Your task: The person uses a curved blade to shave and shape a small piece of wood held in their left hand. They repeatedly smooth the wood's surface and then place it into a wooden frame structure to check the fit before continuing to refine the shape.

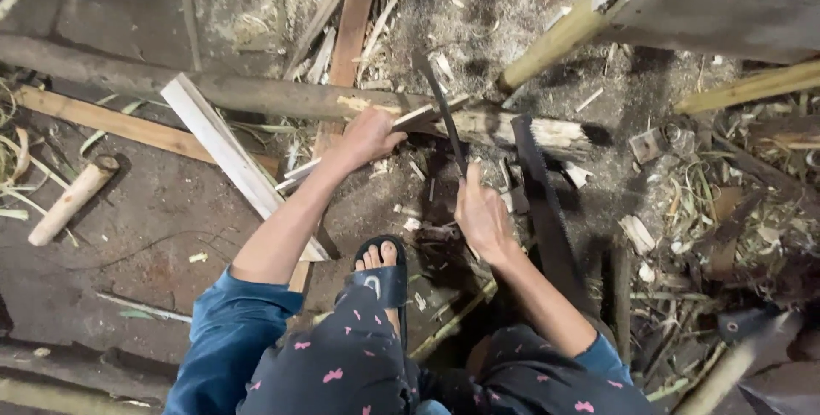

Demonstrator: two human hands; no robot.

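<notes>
The left hand [369, 135] presses a thin pale strip of wood [359, 143] against a long round log [256, 95] that lies across the dirt floor, its fingers closed around the strip near the far end. The right hand [483, 214] is wrapped tight around the handle of a dark long-bladed knife [444, 112], whose blade angles up and away so that its tip meets the strip just beside the left fingers. A foot in a black sandal [384, 274] is planted just below the work, between the two arms. A dark saw [542, 201] lies on the ground right of the knife hand, and a white plank [231, 159] leans across the log to the left. Chips, shavings and split scraps litter the floor. The chief risk, as I judge it, is the blade slipping off the strip towards the holding hand, since the edge works so near those fingers; a knot or a sudden split could jerk it. The strip could also roll on the round log and twist free, and the bare toes sit close under any dropped blade.
</notes>
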